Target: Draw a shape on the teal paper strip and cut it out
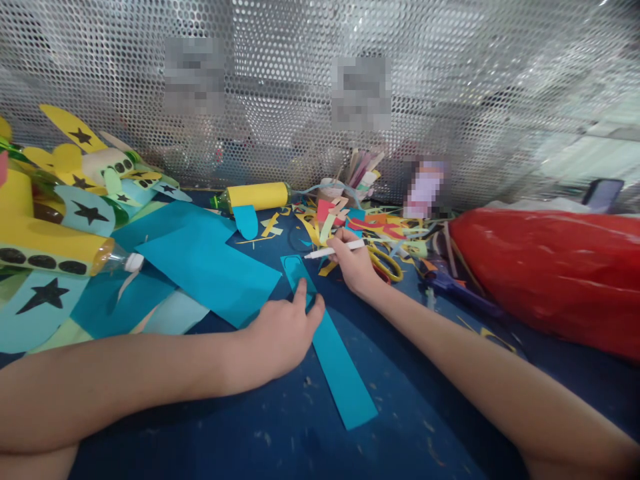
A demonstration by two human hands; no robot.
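A long blue paper strip (341, 365) lies slantwise on the dark blue table. My left hand (287, 328) rests on its upper part, fingers stretched out and pressing it flat. In my right hand (354, 265) is a white marker (340, 249), gripped like a pen, its dark tip beside the strip's far end. A curved line is drawn at that end. Larger blue paper sheets (213, 270) lie left of the strip. Behind it sits a bottle wrapped in yellow paper (257, 195), with a rounded blue paper piece (246, 222) in front.
Bottle planes with paper wings (50, 247) crowd the left. Yellow-handled scissors (387, 263), paper scraps (395, 227) and a purple tool (460, 287) lie right of my right hand. A red plastic bag (555, 273) fills the right side. A perforated silver sheet (290, 127) stands behind.
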